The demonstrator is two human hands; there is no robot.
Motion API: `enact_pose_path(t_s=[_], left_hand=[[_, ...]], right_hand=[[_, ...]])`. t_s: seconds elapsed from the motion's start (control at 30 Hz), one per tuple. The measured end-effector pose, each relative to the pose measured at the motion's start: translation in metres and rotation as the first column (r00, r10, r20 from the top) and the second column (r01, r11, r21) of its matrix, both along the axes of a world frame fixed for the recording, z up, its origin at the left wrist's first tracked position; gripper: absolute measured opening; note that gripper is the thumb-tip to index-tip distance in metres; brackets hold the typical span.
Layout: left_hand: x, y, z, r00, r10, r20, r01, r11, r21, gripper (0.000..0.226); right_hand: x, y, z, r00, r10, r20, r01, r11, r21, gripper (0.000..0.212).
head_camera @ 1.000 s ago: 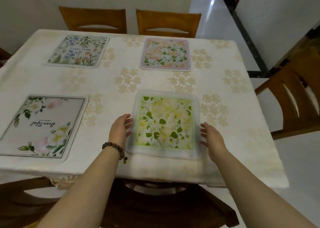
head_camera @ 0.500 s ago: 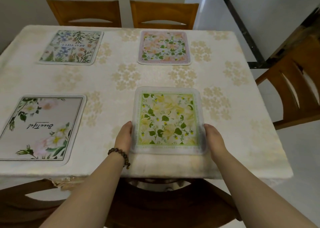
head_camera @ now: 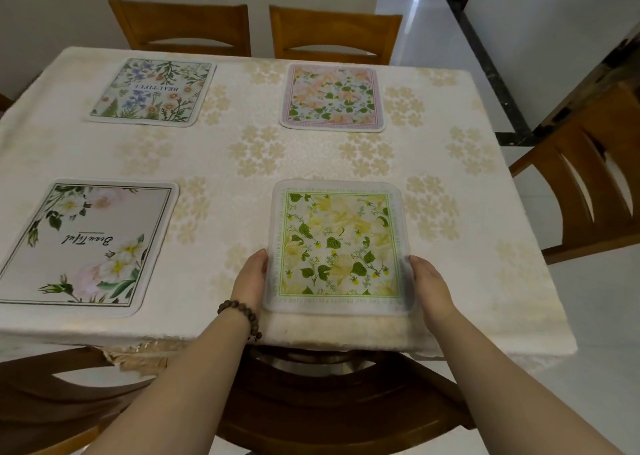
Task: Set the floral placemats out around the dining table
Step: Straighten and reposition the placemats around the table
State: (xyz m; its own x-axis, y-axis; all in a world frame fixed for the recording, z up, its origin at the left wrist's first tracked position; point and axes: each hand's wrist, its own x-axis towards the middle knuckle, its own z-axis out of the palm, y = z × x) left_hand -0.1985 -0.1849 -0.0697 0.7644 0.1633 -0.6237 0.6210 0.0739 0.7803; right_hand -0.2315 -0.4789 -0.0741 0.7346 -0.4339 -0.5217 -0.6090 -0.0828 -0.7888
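Fingers (head_camera: 259,262) of the left hand (head_camera: 250,281) and right hand (head_camera: 428,283) are lying tucked under the side edges of the green placemat (head_camera: 337,246), gripping it at the dining table's (head_camera: 242,149) near edge, apparently squaring it up, with a gentle, even release likely coming next.

The tabletop (head_camera: 249,191) wears a cream tablecloth (head_camera: 460,267) patterned with pale flower clusters. The yellow-green placemat (head_camera: 337,246) lies close to the near edge. Left of it lies the white-flower placemat (head_camera: 86,243), straight beyond it the pink placemat (head_camera: 332,98), and beyond it to the left the blue-flower placemat (head_camera: 152,91).
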Motion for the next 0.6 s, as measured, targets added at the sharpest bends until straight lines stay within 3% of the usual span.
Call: enact_pose_path(t_s=[0.3,0.43,0.6], left_hand=[[-0.001,-0.001,0.003,1.0,0.003,0.015,-0.003,1.0,0.005,0.014],[-0.002,-0.001,0.008,0.998,0.047,0.043,-0.046,0.999,-0.022,0.018],[0.001,0.003,0.023,0.984,0.094,0.154,-0.095,0.995,0.002,0.045]], right_hand=[[0.001,-0.003,0.004,1.0,0.012,-0.017,-0.012,1.0,0.0,0.044],[0.006,0.001,0.014,0.999,-0.006,0.046,0.007,1.0,-0.017,0.044],[0.028,0.031,0.038,0.994,0.002,0.114,-0.019,0.99,0.142,0.045]])
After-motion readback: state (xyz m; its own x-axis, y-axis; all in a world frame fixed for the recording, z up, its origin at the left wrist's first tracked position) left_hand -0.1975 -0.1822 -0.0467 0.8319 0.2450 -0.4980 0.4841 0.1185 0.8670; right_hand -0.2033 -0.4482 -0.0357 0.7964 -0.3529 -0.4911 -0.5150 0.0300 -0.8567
